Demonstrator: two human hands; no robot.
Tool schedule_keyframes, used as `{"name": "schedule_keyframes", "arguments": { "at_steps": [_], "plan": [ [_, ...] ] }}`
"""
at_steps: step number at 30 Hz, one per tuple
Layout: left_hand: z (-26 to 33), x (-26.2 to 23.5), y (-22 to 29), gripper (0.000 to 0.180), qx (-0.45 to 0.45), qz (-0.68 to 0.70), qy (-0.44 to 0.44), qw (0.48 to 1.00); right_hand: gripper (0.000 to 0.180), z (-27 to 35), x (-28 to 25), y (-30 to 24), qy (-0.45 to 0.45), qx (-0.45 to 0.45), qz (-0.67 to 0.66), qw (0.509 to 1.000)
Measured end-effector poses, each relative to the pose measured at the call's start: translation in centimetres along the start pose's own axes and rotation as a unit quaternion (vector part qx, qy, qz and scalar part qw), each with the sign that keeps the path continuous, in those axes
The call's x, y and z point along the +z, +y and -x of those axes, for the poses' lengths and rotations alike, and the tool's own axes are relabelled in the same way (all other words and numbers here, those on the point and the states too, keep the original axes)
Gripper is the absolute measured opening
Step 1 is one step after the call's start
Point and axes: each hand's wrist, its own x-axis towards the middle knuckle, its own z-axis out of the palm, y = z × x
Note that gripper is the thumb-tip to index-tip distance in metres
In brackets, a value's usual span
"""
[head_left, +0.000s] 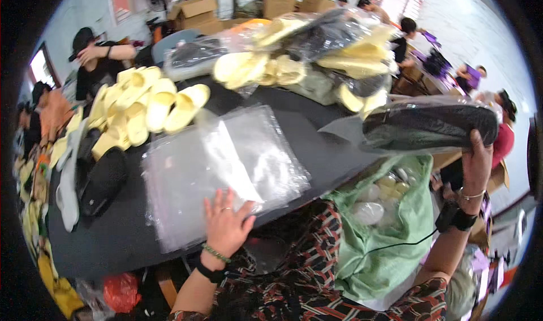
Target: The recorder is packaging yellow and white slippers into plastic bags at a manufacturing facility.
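Observation:
My left hand [228,224] lies with its fingers spread on a stack of clear plastic bags [226,157] at the near edge of the black table. Out to the right, my right hand [479,157] grips the end of a clear bag with black slippers [427,124] inside, held up above the table's right end. The fingers are partly hidden behind the bag, and the slippers are slightly blurred. Below it, a green woven sack [390,230] stands open against the table, holding clear-wrapped items with some pale yellow among them.
Loose pale yellow slippers [161,103] are heaped at the table's left. A black slipper [104,179] and a white slipper [69,191] lie nearer me. Bagged slippers [339,44] pile up at the far side. A person [93,61] sits across the table; several others work at the right.

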Motion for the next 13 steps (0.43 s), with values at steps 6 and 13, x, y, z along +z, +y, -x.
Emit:
{"name": "schedule_keyframes", "arguments": {
  "at_steps": [6,13],
  "plan": [
    [1.0,-0.1,-0.5,0.035,-0.01,-0.014,-0.021,1.0,0.032,-4.6,12.5,-2.6,-0.101,-0.102,-0.023,0.989],
    [1.0,-0.1,-1.0,0.05,-0.001,-0.047,-0.066,0.997,0.062,-0.6,27.9,-5.3,-0.127,-0.2,-0.381,0.894]
  ]
}}
